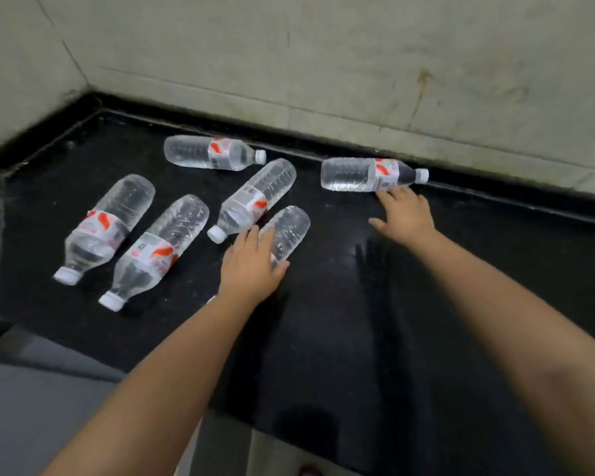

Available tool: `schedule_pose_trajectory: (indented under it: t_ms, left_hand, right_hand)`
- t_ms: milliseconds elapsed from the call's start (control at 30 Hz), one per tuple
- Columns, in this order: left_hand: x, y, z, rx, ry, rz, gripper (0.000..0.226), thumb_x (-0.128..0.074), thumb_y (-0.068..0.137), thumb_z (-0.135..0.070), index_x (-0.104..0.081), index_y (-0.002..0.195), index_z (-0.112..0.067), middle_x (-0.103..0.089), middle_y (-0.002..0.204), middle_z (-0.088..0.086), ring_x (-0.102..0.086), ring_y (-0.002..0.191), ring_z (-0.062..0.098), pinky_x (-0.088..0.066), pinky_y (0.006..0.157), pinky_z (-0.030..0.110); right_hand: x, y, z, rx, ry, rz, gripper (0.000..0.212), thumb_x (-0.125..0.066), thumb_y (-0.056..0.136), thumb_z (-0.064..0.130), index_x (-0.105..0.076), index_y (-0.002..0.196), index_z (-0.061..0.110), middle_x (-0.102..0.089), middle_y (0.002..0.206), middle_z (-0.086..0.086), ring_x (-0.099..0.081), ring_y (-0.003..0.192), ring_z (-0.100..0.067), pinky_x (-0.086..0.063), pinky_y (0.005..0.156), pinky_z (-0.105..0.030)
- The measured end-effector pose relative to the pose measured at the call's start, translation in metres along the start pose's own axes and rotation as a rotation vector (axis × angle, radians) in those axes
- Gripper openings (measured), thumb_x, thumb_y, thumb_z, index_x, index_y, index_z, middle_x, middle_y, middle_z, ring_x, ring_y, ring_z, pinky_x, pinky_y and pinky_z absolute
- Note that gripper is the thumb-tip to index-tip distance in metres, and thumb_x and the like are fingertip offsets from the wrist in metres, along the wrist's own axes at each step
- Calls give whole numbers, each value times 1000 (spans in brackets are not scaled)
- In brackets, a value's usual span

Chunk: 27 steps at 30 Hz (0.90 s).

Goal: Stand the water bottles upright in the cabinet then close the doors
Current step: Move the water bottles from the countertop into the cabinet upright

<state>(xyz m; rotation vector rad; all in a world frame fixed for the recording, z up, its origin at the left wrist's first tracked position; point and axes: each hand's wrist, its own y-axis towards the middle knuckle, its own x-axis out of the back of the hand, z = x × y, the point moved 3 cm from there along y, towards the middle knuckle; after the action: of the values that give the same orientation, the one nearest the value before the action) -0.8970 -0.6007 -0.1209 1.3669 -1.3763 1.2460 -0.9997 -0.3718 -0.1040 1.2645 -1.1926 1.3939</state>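
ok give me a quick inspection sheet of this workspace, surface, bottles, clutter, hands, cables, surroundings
Surface: black stone countertop, glossy, reflecting the arms.
Job's things: six water bottles, all lying on their sides; none upright. Back bottle, right bottle, far-left bottle, second-left bottle, middle bottle, near bottle. Cabinet not in view.
Clutter: nothing seen.
Hands: left hand rests over the near bottle, fingers fairly straight; right hand open, fingertips at the right bottle.
Cables: nothing seen.
Surroundings: pale tiled wall behind and to the left; grey floor below the counter edge.
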Motion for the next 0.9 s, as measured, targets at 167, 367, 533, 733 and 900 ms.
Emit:
schedule_pose_trajectory:
  t_ms: [167,367,533,733,900]
  left_hand:
    - [-22,18,-2,-1,109,53,71,-42,94,-43,-5,150,-18,-10,158,12,-19,144,28,-32,111,43]
    - [-23,23,5,-21,81,38,68,-45,94,-40,-11,150,-20,-16,157,11,-28,140,29,-39,104,43]
    - [-19,23,6,-37,56,61,69,-44,94,-42,-9,150,-20,-16,157,10,-27,141,26,-39,106,40]
    - [-9,13,0,-58,50,93,70,-46,94,-39,-9,150,-20,-17,156,9,-30,138,28,-39,105,40]
    - [-5,-18,-4,-12,3,178,70,-45,95,-39,-4,149,-24,-10,158,6,-23,142,26,-35,109,40]
  right_hand:
    - [-14,89,14,54,31,10,82,-64,84,41,-19,148,16,-15,158,-11,-14,146,-31,-13,116,-55]
    - [-16,142,26,37,-100,-36,74,-66,81,13,-27,145,17,-38,144,-15,-32,135,-33,-23,113,-47]
    - [-1,122,25,156,-259,0,53,-67,79,16,-46,128,14,-54,131,-13,-44,125,-32,-30,109,-42]
    - [-9,10,21,421,-191,145,55,-61,85,15,-41,136,17,-49,136,-6,-43,123,-27,-39,103,-35]
    - [-24,-97,19,532,-15,98,50,-68,77,12,-56,126,16,-59,126,-5,-52,113,-29,-41,101,-35]
